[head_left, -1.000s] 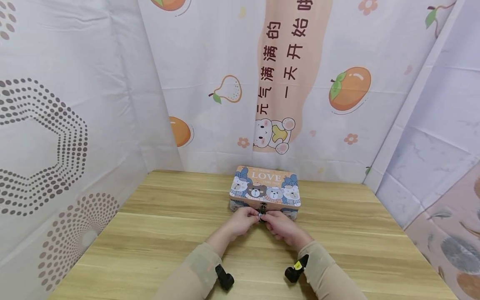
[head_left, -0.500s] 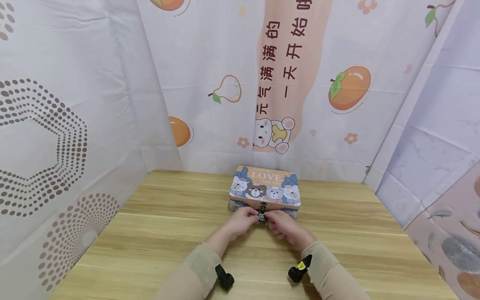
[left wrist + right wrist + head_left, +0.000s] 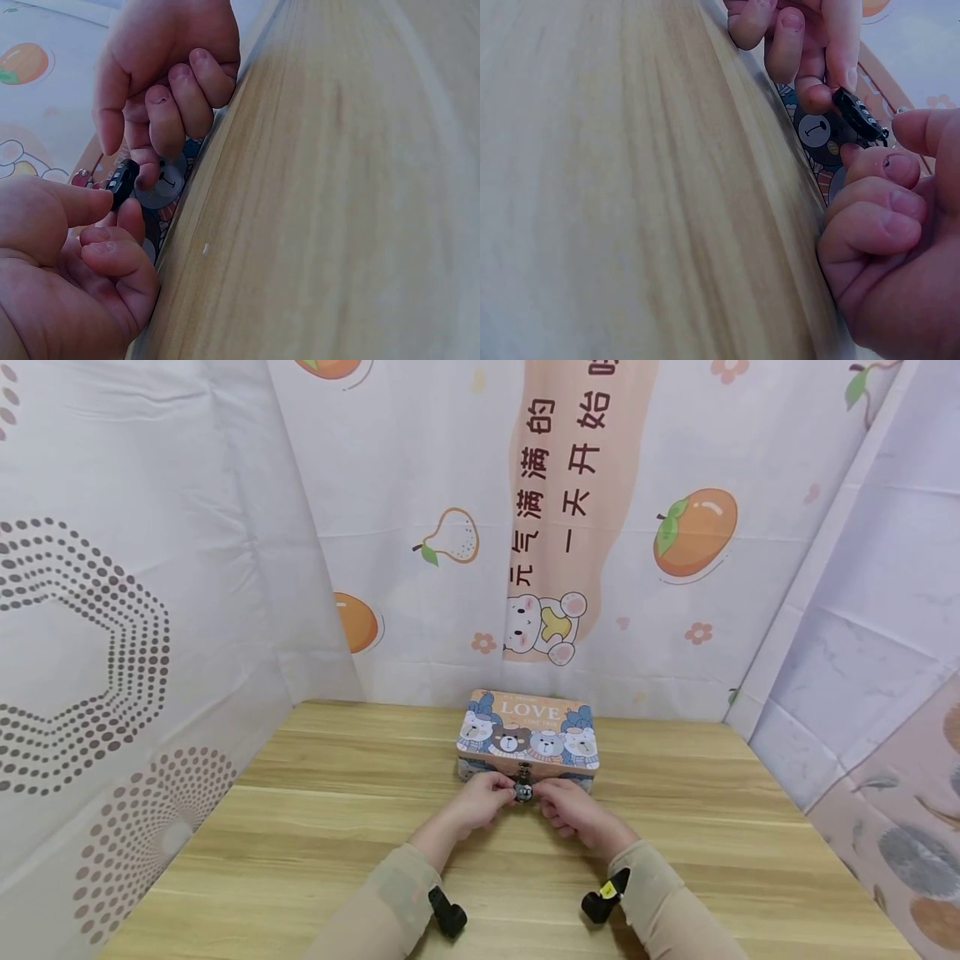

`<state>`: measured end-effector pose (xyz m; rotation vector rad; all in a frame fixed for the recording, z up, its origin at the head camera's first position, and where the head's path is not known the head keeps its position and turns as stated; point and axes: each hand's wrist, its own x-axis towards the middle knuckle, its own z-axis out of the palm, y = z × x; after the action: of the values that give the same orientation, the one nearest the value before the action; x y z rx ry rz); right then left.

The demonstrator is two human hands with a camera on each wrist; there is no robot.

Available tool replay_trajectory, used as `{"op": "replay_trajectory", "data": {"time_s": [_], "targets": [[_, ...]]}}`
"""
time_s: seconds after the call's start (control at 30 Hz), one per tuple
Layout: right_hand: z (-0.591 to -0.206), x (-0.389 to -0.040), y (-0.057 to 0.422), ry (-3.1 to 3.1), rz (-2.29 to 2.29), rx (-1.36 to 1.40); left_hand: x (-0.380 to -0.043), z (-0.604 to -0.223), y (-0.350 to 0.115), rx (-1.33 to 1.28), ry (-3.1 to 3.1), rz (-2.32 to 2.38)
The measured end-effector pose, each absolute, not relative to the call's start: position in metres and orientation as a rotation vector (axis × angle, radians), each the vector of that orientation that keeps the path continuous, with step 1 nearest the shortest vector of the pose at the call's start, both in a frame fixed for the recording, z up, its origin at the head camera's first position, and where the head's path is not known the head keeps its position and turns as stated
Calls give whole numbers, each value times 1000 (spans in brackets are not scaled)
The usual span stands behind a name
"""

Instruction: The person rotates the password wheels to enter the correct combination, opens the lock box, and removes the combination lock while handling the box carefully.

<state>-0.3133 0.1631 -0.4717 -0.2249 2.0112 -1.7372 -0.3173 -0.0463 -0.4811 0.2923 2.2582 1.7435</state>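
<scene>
A decorated tin box with bears and the word LOVE on its closed lid stands at the back of the table. At its front clasp hangs a small black combination padlock, its number wheels showing in the right wrist view. My left hand pinches the padlock's lower end between thumb and index finger. Right beside the padlock is my right hand, thumb and index finger parted around its upper end and the other fingers curled inward. In the left wrist view the padlock is tilted between both hands.
The wooden table runs back to a fruit-print curtain close behind the box. More patterned curtains hang at the left and right. A black wrist camera is strapped to each sleeve.
My right hand has drawn slightly to the right, off the padlock, leaving its face more visible. My left hand keeps its pinch. The head view has shifted a little.
</scene>
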Motion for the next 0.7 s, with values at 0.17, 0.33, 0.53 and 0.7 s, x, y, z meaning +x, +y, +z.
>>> {"op": "replay_trajectory", "data": {"time_s": [0.17, 0.33, 0.53, 0.7], "targets": [[-471, -313, 163, 2017, -1737, -228, -316, -480, -46, 295, 2254, 1747], [-471, -313, 160, 1998, -1746, -227, -317, -480, -47, 301, 2256, 1743], [-474, -314, 155, 2002, -1744, -204, -317, -479, -47, 295, 2250, 1741], [-475, -314, 150, 2019, -1748, -190, -317, -480, -47, 303, 2247, 1743]]}}
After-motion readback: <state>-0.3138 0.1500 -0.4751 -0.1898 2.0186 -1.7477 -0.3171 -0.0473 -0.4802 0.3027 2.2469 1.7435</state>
